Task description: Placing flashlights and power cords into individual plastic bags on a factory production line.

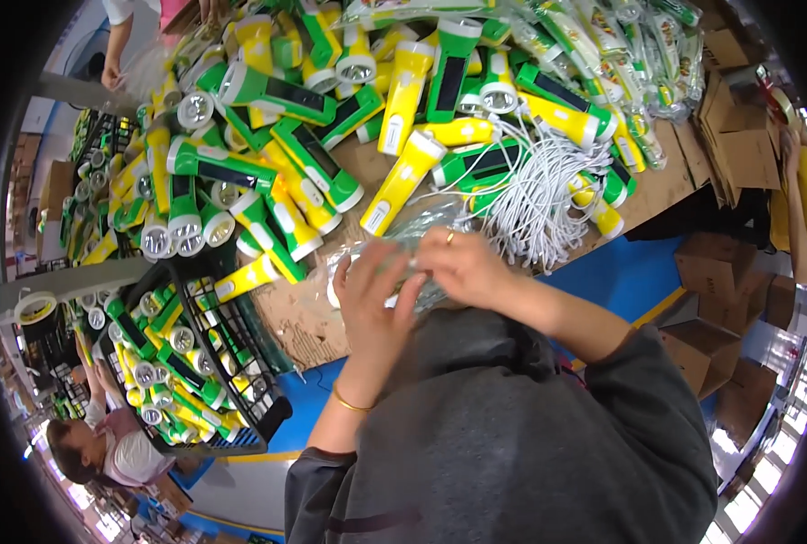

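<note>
My left hand (pixel 372 288) is over the near edge of the table, its fingers apart and blurred by motion. Close beside it, my right hand (pixel 462 265), with a ring on one finger, has its fingertips pinched together. A small whitish bit shows at that pinch, too small to name. Under and around both hands lies a crinkled clear plastic bag (pixel 435 220); its contents are mostly hidden. Just beyond the hands rests a yellow and white flashlight (pixel 403 184). A bundle of white cords (pixel 539 199) lies right of my right hand.
Green and yellow flashlights (pixel 294 163) are heaped across the table (pixel 299 317). Bagged flashlights (pixel 621 54) pile up at the far right. A black crate (pixel 263 422) full of flashlights stands at left. Open cardboard boxes (pixel 707 349) are at right. Other people work at left.
</note>
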